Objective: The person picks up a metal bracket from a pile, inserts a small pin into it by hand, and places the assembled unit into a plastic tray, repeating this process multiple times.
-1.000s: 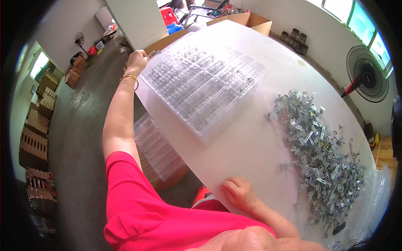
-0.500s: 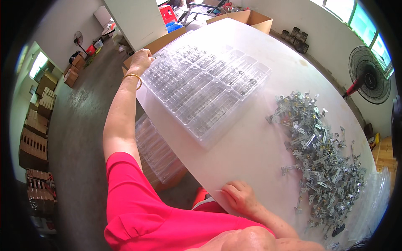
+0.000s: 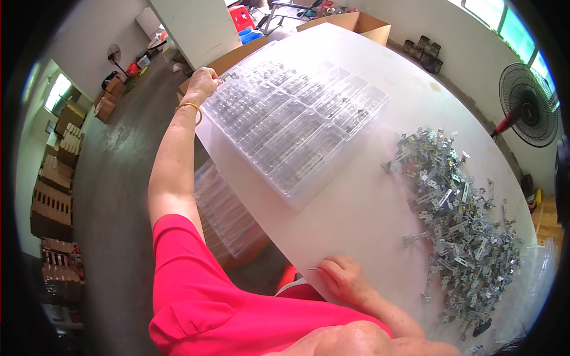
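Note:
My left hand (image 3: 203,82) is stretched far out and grips the far left corner of a clear plastic compartment tray (image 3: 297,127) that lies on the white table (image 3: 368,207). Many of the tray's compartments hold small metal parts. My right hand (image 3: 343,277) rests near the table's near edge with its fingers curled, pinching a thin small metal piece that sticks out to the left. A large heap of silver metal brackets (image 3: 454,202) lies on the table to the right of the tray.
A stack of clear trays (image 3: 228,210) sits below the table's left edge. Cardboard boxes (image 3: 356,21) stand at the table's far end. A black fan (image 3: 528,104) is on the right. More boxes (image 3: 56,196) line the left wall.
The tray has slid a little to the right and nearer across the table with my left hand on its corner. My right hand has stayed at the near edge.

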Demonstrator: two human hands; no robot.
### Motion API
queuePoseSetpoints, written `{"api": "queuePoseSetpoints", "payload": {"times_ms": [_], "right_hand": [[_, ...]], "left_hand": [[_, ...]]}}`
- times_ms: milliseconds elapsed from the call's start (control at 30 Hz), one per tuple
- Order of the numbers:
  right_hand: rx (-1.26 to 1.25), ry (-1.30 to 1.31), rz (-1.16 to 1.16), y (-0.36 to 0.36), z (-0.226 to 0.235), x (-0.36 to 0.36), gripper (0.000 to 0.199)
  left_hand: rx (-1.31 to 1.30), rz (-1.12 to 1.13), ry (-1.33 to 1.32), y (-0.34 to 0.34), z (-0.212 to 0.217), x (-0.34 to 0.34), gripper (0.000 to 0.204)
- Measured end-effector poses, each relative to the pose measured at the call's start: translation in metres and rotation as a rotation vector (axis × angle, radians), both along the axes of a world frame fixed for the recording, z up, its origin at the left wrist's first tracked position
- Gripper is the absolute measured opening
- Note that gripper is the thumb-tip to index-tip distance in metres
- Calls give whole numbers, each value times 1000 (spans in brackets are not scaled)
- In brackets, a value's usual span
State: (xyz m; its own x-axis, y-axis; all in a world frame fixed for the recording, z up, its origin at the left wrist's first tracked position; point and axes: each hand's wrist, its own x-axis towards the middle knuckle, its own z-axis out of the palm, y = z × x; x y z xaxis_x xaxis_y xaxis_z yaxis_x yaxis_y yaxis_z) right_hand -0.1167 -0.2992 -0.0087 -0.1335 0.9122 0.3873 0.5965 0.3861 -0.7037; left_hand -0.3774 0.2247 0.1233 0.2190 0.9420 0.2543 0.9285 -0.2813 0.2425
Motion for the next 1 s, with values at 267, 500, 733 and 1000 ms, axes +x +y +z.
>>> {"api": "queuePoseSetpoints", "payload": {"times_ms": [267, 500, 733, 1000], "right_hand": [[-13, -9, -2, -1, -2, 0, 16], [-5, -29, 10, 2, -1, 2, 15], [0, -32, 3, -2, -2, 1, 13], [-97, 39, -40, -8, -2, -2, 15]], "left_hand": [[-56, 35, -55, -2, 2, 0, 16], [-34, 64, 70, 0, -6, -11, 17], [-45, 90, 101, -2, -7, -9, 21], [59, 32, 221, 18, -19, -18, 29]]}}
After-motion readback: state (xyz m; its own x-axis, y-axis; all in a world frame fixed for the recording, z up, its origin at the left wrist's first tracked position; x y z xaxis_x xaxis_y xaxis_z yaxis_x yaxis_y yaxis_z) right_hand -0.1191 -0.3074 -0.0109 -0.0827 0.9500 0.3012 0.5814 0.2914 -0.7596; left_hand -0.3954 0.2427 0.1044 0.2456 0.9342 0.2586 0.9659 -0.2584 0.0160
